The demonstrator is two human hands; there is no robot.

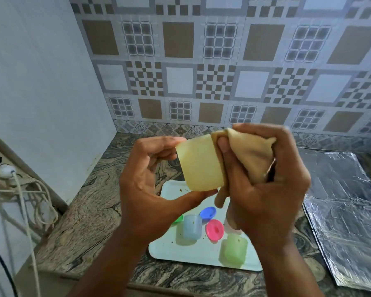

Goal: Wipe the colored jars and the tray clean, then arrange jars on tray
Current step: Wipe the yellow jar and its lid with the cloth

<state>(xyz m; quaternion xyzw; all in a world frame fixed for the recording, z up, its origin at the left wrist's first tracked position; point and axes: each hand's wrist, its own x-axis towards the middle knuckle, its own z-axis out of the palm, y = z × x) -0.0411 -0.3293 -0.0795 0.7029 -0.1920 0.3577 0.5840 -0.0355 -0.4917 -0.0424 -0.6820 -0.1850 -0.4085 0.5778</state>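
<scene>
My left hand (150,181) grips a pale yellow jar (198,163), held up above the counter with its mouth turned right. My right hand (263,181) clutches a beige cloth (253,155) bunched against the jar's open end, the thumb pressing cloth at the rim. Below lies a pale tray (169,247) with brown specks. On it stand a blue jar (192,227) and a green jar (235,249), beside a blue lid (208,212), a pink lid (215,230) and a green lid (178,218) partly hidden by my left hand. A whitish jar (229,227) peeks out under my right hand.
The tray lies on a marbled stone counter (90,211) near its front edge. Sheets of silver foil (343,221) cover the counter at the right. Patterned wall tiles rise behind. White cables and a plug (7,170) hang at the far left.
</scene>
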